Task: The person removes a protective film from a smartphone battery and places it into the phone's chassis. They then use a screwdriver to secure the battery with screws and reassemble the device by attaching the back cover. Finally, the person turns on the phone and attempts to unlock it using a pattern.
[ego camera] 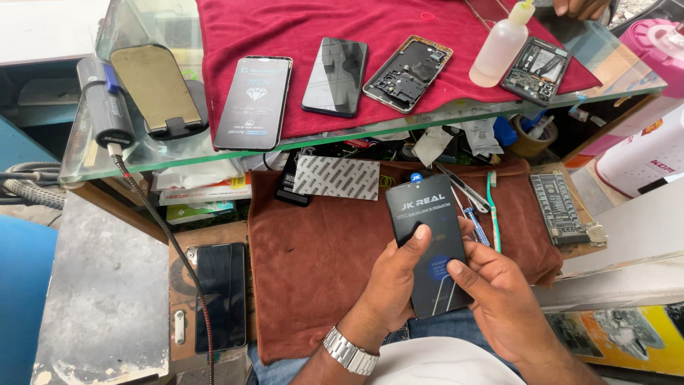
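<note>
The lower part of the black packet [429, 246] is covered by the left hand [395, 281] and right hand [499, 299]; the fingers [417, 242] behind it are hidden. Beyond the packet, the items under the glass shelf [92, 160] are blurred by glare and cannot be identified. Far beyond the packet, another person's hand [581, 7] is cut off by the top edge. Right of the packet, the pink container [659, 43] is cut off by the right edge.
</note>
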